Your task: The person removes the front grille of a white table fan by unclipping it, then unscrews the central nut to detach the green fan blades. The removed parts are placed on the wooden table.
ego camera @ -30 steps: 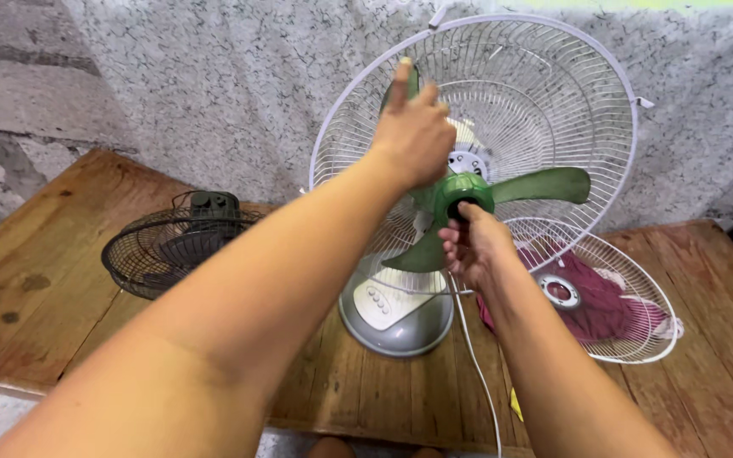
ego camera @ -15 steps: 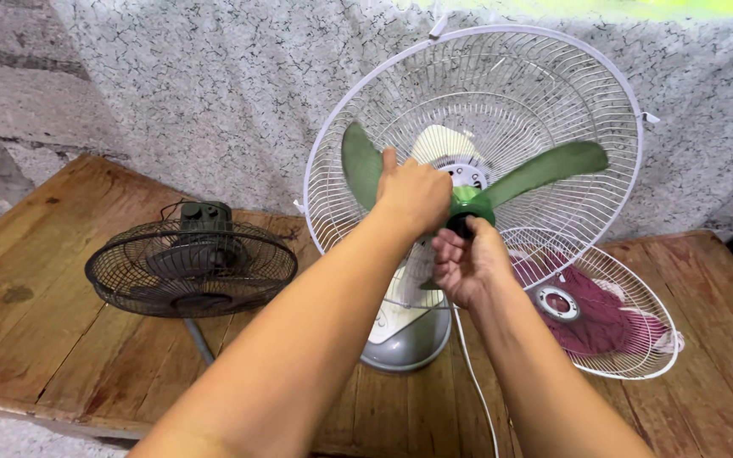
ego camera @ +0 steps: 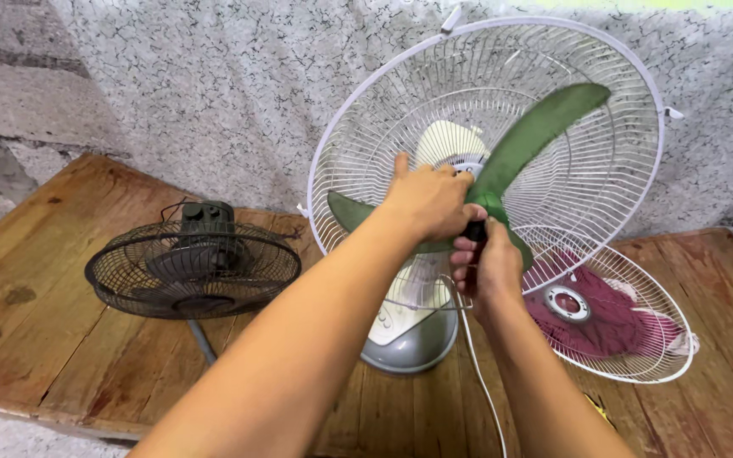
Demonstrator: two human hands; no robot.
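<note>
While your left hand (ego camera: 428, 202) clamped the green blade (ego camera: 529, 136), your right hand (ego camera: 478, 257) pinched its dark hub cap (ego camera: 475, 230); steady turning suited.

A single head-worn camera looks forward and slightly down from the person's own standpoint, along both outstretched forearms. It sits close to the white fan (ego camera: 485, 187) standing on the wooden table (ego camera: 61, 297), which fills the middle of the frame, and it faces a speckled grey wall (ego camera: 214, 93) just behind.
</note>
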